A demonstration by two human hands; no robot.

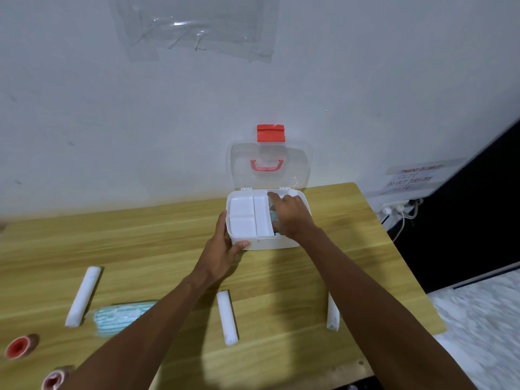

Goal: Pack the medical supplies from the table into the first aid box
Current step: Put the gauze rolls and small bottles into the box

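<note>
Dim, soft light; wide-angle bending, blurred edges.

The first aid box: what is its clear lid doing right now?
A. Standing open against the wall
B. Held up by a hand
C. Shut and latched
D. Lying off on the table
A: the clear lid stands upright behind the first aid box, red latch at the top, while the left hand steadies the box's near corner and the right hand reaches inside.
</note>
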